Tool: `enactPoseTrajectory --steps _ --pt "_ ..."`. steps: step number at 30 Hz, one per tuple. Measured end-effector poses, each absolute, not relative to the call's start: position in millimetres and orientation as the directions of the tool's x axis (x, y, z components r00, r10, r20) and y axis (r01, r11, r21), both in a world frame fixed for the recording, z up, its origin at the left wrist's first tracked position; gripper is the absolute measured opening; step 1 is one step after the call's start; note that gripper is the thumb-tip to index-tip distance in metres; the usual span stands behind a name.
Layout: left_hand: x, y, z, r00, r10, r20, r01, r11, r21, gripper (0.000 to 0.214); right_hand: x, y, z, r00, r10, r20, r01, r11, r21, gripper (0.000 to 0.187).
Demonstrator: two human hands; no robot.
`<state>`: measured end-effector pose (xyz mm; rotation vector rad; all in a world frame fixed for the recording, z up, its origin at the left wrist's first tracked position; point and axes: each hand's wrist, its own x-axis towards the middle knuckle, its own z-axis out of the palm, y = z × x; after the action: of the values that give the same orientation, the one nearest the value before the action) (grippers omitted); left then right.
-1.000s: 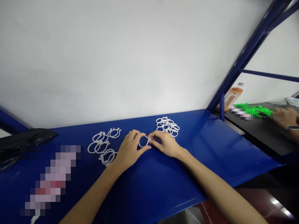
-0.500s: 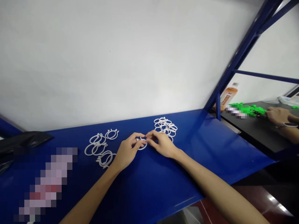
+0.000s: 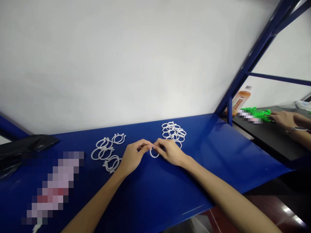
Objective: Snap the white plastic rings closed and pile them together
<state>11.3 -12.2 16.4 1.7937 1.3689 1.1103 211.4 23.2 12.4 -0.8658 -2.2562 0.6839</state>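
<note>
The fingers [image 3: 145,147] of the left hand [image 3: 132,158] and those of the right hand [image 3: 170,151] meet tip to tip, both pinched on the top of one small white ring [image 3: 154,152], which hangs between them just above the bench [image 3: 218,155]. The grip takes in only a short stretch of the rim; as a judgement, the thin plastic could slip out and skid across the smooth blue surface, or snap if the two hands bend it too hard against each other. It could also drop among its neighbours and be lost to the eye.

The ring is thin, white and round, with a small break or tab at the top where the fingertips close on it; that detail is too small to read well.

Just beyond the right fingers lies a heap of rings [image 3: 173,132], overlapping. To the left of the left fingers, a looser group of rings [image 3: 108,152] lies flat. Far to the right, on a darker table, another person's hand [image 3: 283,118] rests by green parts [image 3: 259,112] and a bottle [image 3: 240,99].
</note>
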Motion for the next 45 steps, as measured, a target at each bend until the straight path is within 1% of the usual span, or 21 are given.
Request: enactPoseTrajectory --steps 6,10,12,14,16,18,19,21,23,25,26,28,29,31,33,35,36,38,40,42,45 --pt "9 -11 11 0.070 0.936 0.346 0.475 -0.336 0.813 0.022 211 16 20 -0.645 0.671 0.366 0.324 0.674 -0.664 0.015" --pt "7 -10 9 0.066 0.939 0.338 0.471 -0.328 0.819 0.021 209 11 22 -0.663 0.648 0.375 0.293 0.685 -0.667 0.016" --pt "7 -10 9 0.043 0.949 0.311 0.462 -0.295 0.836 0.023 207 9 21 -0.624 0.693 0.361 0.338 0.656 -0.674 0.015" --pt "9 -11 10 0.034 0.958 0.284 0.440 -0.269 0.857 0.033 204 9 19 -0.532 0.767 0.359 0.436 0.611 -0.661 0.016" --pt "14 -13 13 0.078 0.960 0.270 0.420 -0.277 0.864 0.043 202 10 17 -0.417 0.830 0.370 0.565 0.556 -0.610 0.021" --pt "19 -16 16 0.140 0.954 0.264 0.425 -0.298 0.855 0.043 202 13 16 -0.354 0.857 0.374 0.668 0.512 -0.540 0.025" --pt "21 -17 18 0.156 0.953 0.261 0.434 -0.303 0.848 0.041 203 14 16 -0.352 0.860 0.369 0.694 0.505 -0.513 0.027" --pt "22 -18 19 0.143 0.957 0.253 0.464 -0.291 0.837 0.036 207 16 19 -0.383 0.846 0.371 0.687 0.529 -0.497 0.024" --pt "21 -16 17 0.096 0.960 0.262 0.516 -0.273 0.812 0.035 212 17 22 -0.441 0.799 0.408 0.618 0.600 -0.508 0.021" --pt "16 -13 15 0.062 0.954 0.295 0.593 -0.273 0.757 0.035 216 18 26 -0.527 0.711 0.465 0.517 0.703 -0.489 0.029" --pt "14 -11 14 0.059 0.946 0.317 0.633 -0.281 0.721 0.034 218 19 28 -0.578 0.655 0.486 0.467 0.754 -0.461 0.030" --pt "11 -8 11 0.077 0.927 0.367 0.690 -0.315 0.651 0.033 220 19 30 -0.661 0.559 0.500 0.395 0.826 -0.402 0.026" --pt "10 -7 10 0.100 0.917 0.385 0.705 -0.338 0.623 0.033 220 19 30 -0.684 0.533 0.497 0.379 0.843 -0.382 0.023" --pt "10 -6 8 0.165 0.901 0.401 0.718 -0.389 0.578 0.034 219 19 28 -0.705 0.523 0.478 0.383 0.849 -0.365 0.019" --pt "7 -3 6 0.192 0.891 0.411 0.754 -0.402 0.520 0.034 219 22 26 -0.694 0.550 0.464 0.425 0.834 -0.352 0.015" --pt "-1 0 3 0.137 0.883 0.449 0.852 -0.336 0.402 0.036 223 29 24 -0.617 0.622 0.481 0.506 0.782 -0.363 0.012" --pt "-7 1 1 0.087 0.871 0.483 0.911 -0.266 0.315 0.039 227 35 23 -0.538 0.676 0.503 0.557 0.733 -0.390 0.011" --pt "-22 5 -1 0.031 0.840 0.541 0.987 -0.113 0.118 0.044 241 53 21 -0.301 0.779 0.550 0.644 0.591 -0.485 0.010" --pt "-38 8 -4 0.014 0.839 0.544 1.000 -0.008 -0.012 0.042 257 72 17 -0.057 0.815 0.577 0.688 0.451 -0.569 0.013" --pt "-48 9 -5 0.032 0.850 0.526 0.995 0.021 -0.095 0.038 273 89 13 0.069 0.822 0.566 0.711 0.357 -0.606 0.013" --pt "-49 8 -6 0.104 0.855 0.508 0.988 -0.032 -0.148 0.033 286 104 4 0.133 0.844 0.519 0.741 0.263 -0.618 0.012"
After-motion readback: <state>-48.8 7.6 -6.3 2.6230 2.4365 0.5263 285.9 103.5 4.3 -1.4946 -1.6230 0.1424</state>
